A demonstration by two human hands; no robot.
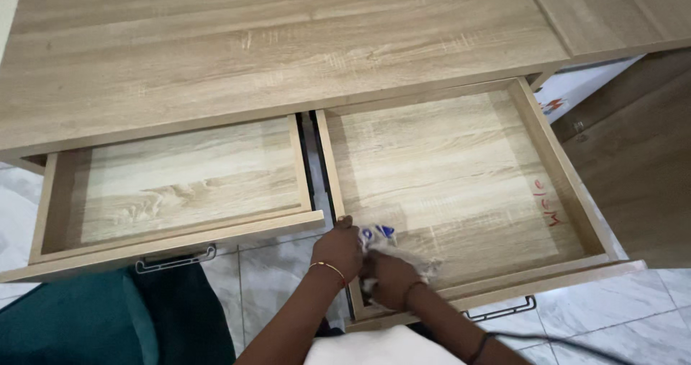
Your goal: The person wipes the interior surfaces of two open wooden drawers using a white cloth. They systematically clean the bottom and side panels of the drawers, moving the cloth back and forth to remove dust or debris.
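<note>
Inside right drawer (461, 163), hands (363, 260) clutch white-blue packet (378, 235).

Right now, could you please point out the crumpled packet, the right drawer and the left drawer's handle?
crumpled packet (379, 237), head view, its top.
right drawer (461, 163), head view, bare floor.
left drawer's handle (175, 261), head view, metal bar.

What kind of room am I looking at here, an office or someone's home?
Hard to say for sure; probably a home study or small office. A wood-grain desk has two open drawers, the floor is pale tile, and both hands hold a crumpled wrapper.
</note>
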